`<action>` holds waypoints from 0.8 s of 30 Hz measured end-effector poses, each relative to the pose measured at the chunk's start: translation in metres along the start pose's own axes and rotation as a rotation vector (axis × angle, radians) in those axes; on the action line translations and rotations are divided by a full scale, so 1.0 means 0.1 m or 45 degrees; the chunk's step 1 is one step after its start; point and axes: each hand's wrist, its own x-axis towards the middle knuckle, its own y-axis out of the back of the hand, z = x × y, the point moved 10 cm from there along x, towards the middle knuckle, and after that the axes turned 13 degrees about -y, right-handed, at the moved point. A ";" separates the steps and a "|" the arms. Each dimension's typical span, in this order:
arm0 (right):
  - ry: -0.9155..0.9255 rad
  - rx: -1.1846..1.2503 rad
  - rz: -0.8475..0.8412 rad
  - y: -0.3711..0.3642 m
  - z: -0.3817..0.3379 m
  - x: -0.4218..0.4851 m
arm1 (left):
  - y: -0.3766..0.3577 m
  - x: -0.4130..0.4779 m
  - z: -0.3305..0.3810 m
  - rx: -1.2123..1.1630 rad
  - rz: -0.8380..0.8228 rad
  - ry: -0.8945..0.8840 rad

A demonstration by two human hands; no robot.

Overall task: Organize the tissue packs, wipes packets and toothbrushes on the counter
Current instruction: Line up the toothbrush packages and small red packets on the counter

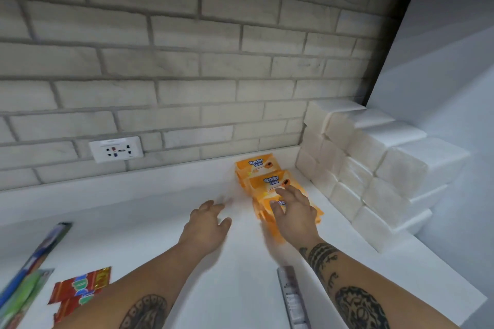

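- Bottom of the frame: a grey toothbrush pack (292,299) lies on the white counter (160,208), with red packets (80,294) at lower left.
- Centre: the left hand (207,224) is spread open and holds nothing.
- The right hand (294,211) rests with straight fingers on the nearest of the orange wipes packets (264,171).
- Right, farther: white tissue packs (374,168) are stacked against the wall.

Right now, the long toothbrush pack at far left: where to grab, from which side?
Pinch the toothbrush pack across its narrow width, in its far half, from above with the left hand. It lies flat and slanted on the counter; the far end is free, while the near end runs beside a green pack, so that half is probably clearest.
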 end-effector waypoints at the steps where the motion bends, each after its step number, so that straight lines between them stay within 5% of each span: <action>1: 0.037 -0.011 -0.012 -0.07 -0.15 -0.10 | 0.09 -0.09 -0.16 0.005 0.000 0.024; 14: 0.368 -0.097 -0.349 -1.70 -2.10 -1.90 | 1.33 -2.04 -2.37 0.294 -0.161 0.388; 21: 0.414 -0.495 -0.690 -2.72 -2.29 -2.61 | 1.21 -2.45 -2.67 0.374 -0.135 0.172; 24: 0.462 -0.620 -0.610 -2.83 -2.29 -2.71 | 1.17 -2.44 -2.66 0.380 -0.088 0.140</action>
